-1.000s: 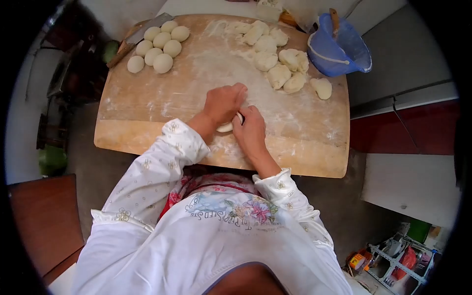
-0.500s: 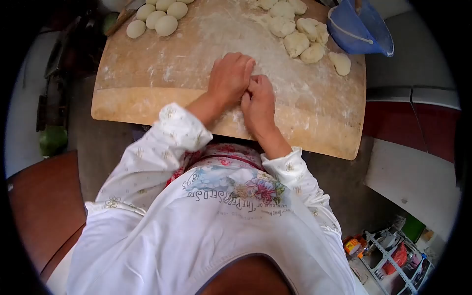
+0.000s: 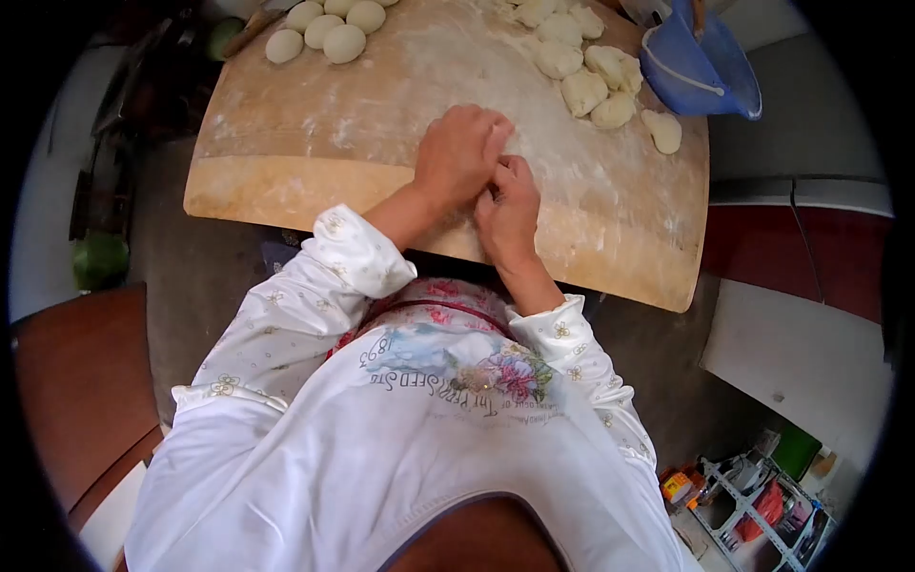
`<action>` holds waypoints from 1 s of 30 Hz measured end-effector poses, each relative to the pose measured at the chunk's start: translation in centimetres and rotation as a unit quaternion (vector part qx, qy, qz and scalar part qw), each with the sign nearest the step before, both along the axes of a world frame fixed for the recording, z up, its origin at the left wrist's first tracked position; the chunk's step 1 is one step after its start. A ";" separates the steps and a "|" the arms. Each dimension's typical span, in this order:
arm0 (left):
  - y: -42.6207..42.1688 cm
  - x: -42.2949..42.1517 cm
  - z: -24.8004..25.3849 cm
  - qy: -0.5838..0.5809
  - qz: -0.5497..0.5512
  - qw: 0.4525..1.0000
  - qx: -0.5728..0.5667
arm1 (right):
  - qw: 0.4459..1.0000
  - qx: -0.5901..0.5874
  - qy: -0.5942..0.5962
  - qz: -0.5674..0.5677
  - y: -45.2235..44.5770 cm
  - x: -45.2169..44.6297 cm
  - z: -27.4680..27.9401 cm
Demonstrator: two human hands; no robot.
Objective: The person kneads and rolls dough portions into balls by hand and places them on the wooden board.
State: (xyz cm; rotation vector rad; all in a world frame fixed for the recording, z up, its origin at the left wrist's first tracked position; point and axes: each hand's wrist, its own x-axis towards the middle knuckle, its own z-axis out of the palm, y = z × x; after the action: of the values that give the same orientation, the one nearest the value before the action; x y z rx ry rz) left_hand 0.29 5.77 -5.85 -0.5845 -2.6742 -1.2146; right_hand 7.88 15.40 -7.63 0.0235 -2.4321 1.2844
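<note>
On the floured wooden board (image 3: 315, 129), my left hand (image 3: 464, 148) is curled, knuckles up, with its fingers closed. Right against it, a little nearer to my body, my right hand (image 3: 510, 212) is closed too, its fingers bent inward. The two hands touch each other near the fingertips. Whatever lies under or between them is hidden. Beyond my right hand sits a group of rough pieces of dough (image 3: 583, 92), with one piece of dough (image 3: 661, 131) apart from the group. Several smooth round dough balls (image 3: 344, 44) stand together at the board's far left.
A blue bucket (image 3: 701, 67) with a white handle stands at the far right of the board. A wooden stick (image 3: 250, 34) lies at its far left edge. On the floor at the lower right is a metal rack (image 3: 734, 496) with bottles and bags.
Both hands have shifted slightly right in the view, still closed and together. The board and dough balls appear a little higher and farther right, as the camera view has moved.
</note>
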 end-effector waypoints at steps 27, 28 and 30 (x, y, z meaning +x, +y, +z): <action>-0.4 -2.8 -1.6 -0.004 0.014 0.998 0.068 | 0.990 -0.070 -0.122 -0.003 0.8 -3.0 1.1; -0.4 -2.7 -1.9 -0.035 0.035 0.986 0.161 | 0.981 -0.143 -0.130 0.006 0.7 -2.9 1.1; -0.7 -2.4 -1.0 -0.176 0.038 0.939 0.292 | 0.990 -0.088 -0.112 0.013 0.0 -1.2 2.0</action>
State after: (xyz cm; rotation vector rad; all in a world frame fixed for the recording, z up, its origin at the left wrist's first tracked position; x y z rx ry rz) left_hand -2.13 5.03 -6.89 -0.1788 -2.3444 -2.1297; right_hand 6.67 15.37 -5.58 -0.1459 -2.4962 1.5848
